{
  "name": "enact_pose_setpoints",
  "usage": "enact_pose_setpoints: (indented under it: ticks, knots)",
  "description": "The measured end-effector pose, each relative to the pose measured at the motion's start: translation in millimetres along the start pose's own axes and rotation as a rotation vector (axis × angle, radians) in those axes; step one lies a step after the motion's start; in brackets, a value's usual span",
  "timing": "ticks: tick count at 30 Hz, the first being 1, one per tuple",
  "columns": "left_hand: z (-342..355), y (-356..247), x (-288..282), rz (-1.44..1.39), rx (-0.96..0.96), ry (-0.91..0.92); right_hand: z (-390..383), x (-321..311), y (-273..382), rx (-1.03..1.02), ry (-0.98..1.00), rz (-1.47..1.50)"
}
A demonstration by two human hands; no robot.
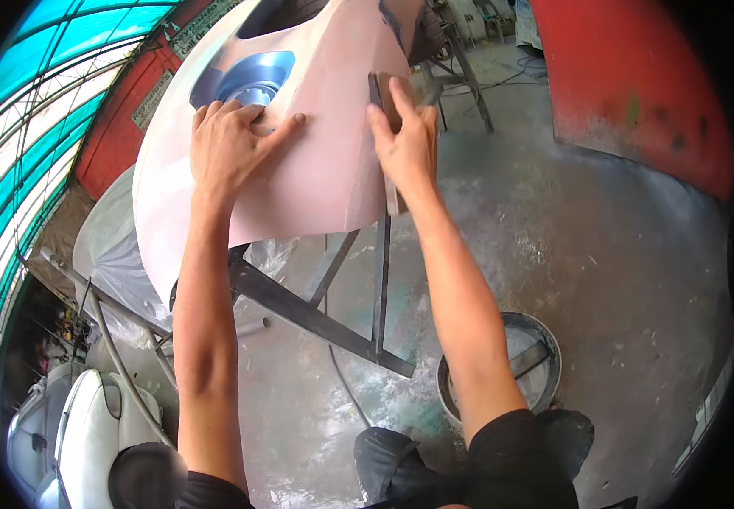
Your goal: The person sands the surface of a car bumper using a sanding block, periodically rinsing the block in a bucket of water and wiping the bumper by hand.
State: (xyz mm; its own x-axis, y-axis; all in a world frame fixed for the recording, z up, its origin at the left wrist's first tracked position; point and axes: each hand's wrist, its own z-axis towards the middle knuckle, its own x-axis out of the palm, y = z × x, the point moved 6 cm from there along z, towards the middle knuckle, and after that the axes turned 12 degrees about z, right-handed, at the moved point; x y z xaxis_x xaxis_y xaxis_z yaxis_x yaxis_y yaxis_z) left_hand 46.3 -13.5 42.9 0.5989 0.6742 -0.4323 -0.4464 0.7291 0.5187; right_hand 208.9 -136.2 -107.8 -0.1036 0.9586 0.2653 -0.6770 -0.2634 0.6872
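A pale pink, primer-coated car bumper (308, 187) stands in front of me, with a round blue recess (263, 76) in its surface. My left hand (233, 148) lies on it, fingers and thumb spread, the fingertips at the recess's near edge. At the bumper's right side, my right hand (405, 140) grips a long, narrow brown sanding block (395, 200), which is upright along the edge. The palm and forearm hide much of the block, and its contact face is turned away.
Dark metal stand legs (324, 318) hold the bumper up. A round bucket (558, 356) sits on the floor by my right forearm. A large red panel (638, 93) is at the far right. Plastic-draped parts (117, 246) and a white bumper (95, 424) lie to the left.
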Motion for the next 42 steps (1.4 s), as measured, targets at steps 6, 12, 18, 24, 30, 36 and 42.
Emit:
enact_pose_setpoints:
  ticks: [6,12,18,24,30,36,42]
  knots:
    - [-8,15,-1,-0.025,-0.032,0.005,-130,1,41,-0.337,-0.013,-0.019]
    - [2,-2,2,-0.009,-0.024,0.015,9,-4,8,-0.078,0.01,-0.034]
    - [-8,17,0,-0.032,-0.045,0.003,-110,-1,40,-0.332,-0.001,0.01]
    - [-2,2,3,-0.018,-0.028,-0.011,9,-1,11,-0.099,0.039,-0.03]
    - [-6,9,0,-0.021,-0.008,0.004,-155,5,18,-0.375,-0.048,-0.051]
    - [-4,15,9,0.028,0.003,-0.021,-152,7,17,-0.331,-0.047,-0.082]
    - [-2,12,0,-0.034,0.005,-0.058,-125,-2,24,-0.255,-0.131,-0.044]
